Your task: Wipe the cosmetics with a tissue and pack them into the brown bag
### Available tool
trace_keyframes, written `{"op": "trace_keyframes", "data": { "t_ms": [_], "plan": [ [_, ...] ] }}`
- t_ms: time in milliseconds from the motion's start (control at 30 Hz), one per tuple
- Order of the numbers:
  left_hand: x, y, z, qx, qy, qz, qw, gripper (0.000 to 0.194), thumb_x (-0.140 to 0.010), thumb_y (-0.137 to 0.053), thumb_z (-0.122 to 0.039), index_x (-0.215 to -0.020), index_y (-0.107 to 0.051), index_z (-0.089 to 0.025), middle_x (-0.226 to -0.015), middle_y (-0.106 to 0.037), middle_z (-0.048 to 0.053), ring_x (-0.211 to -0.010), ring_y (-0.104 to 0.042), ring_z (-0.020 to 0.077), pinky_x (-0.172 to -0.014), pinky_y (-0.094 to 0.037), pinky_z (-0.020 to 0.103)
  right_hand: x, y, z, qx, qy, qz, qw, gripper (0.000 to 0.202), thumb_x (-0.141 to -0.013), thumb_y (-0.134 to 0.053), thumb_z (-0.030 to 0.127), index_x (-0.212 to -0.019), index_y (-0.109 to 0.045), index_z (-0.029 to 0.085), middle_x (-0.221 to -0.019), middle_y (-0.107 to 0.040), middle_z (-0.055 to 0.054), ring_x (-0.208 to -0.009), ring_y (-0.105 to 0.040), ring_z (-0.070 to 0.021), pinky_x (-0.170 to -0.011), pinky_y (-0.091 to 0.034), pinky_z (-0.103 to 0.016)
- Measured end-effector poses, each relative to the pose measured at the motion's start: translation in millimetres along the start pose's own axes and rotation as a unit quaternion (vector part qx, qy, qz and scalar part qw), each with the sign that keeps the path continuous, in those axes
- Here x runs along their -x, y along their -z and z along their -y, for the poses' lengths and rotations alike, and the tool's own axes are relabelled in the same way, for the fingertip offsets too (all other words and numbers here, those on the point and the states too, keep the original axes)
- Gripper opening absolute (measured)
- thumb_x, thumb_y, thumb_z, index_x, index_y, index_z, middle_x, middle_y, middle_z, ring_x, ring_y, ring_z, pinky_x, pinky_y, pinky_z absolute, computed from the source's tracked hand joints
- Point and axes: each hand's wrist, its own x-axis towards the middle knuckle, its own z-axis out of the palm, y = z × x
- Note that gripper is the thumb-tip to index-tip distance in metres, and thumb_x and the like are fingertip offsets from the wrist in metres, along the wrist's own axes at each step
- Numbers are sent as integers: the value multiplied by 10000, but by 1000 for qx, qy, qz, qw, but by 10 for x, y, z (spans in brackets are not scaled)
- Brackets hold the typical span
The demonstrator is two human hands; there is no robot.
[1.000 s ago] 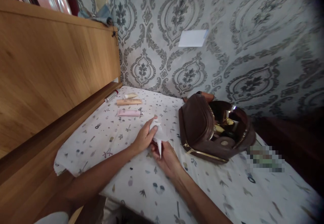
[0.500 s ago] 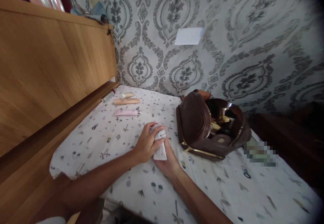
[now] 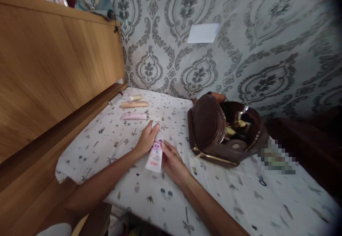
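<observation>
Item one: a white tube [image 3: 154, 156] with a small pink and purple figure printed on it and a red mark near its flat end. We find it lying on the patterned sheet [image 3: 227, 193] between our two hands, flat end toward us, cap end away toward the wall.

Left hand [image 3: 145, 141]: fingers closed around the cap end of the white tube, thumb and forefinger at its tip.

Right hand [image 3: 172, 161]: resting on the sheet just beside the tube, fingertips against its right edge at the printed figure. We hold the tube from both sides, our hands close together with only the tube between them.

Item two: a brown bag [image 3: 226, 134], zip open, lying on its side to the right of our hands and near them. We see gold and dark objects inside it, too indistinct to name.

Item three: a pink tube [image 3: 134, 116], lying flat beyond our left hand, apart from it.

Item four: a beige tube [image 3: 134, 104], lying flat just beyond the pink one.

Item five: a smaller cream tube [image 3: 135, 97], just beside the beige one on its far side.

Item six: a slim silver stick with a red end [image 3: 115, 98], lying at the foot of the wooden headboard [image 3: 53, 68].

Item seven: a blurred, pixelated patch on the sheet right of the bag; contents not readable.

Backdrop: wallpaper [image 3: 267, 51] in grey damask, with a white rectangle [image 3: 203, 33] fixed to it.
</observation>
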Motion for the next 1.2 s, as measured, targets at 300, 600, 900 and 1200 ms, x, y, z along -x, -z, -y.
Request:
{"op": "trace_keyframes", "data": {
  "t_ms": [300, 600, 900, 1200],
  "plan": [
    [21, -35, 18, -6, 23, 116, 993, 420, -935, -355, -546, -919, -580, -191, -867, -630, 27, -875, -596, 198, -839, -448, 322, -62, 99, 134, 59, 133, -38, 989, 301, -720, -796, 382, -961, -683, 241, -1013, -687, -19, -937, -618, -194, -833, -499, -314],
    [-12, -6, 47, 92, 133, 202, 966, 461, -813, -557, -615, -899, -600, -164, -690, -614, 2, -612, -558, 132, -556, -411, 248, -106, 174, 294, 78, 175, -97, 977, 311, -678, -824, 375, -919, -701, 222, -900, -674, -15, -849, -602, -168, -812, -488, -299],
    [-62, 16, 90, 156, 212, 192, 945, 475, -680, -729, -564, -890, -612, -154, -625, -563, -33, -455, -472, 70, -389, -294, 184, -144, 282, 516, 15, 204, -128, 971, 333, -637, -849, 331, -915, -695, 232, -897, -656, 9, -834, -595, -147, -812, -507, -299],
    [25, -4, 13, -144, -92, 122, 978, 307, -958, -405, -373, -1108, -587, -177, -1056, -653, 89, -1018, -598, 228, -930, -465, 388, -191, 384, 365, 162, 237, -155, 945, 436, -571, -877, 272, -940, -648, 235, -813, -604, 45, -747, -525, -122, -725, -451, -249]
  ]
}}
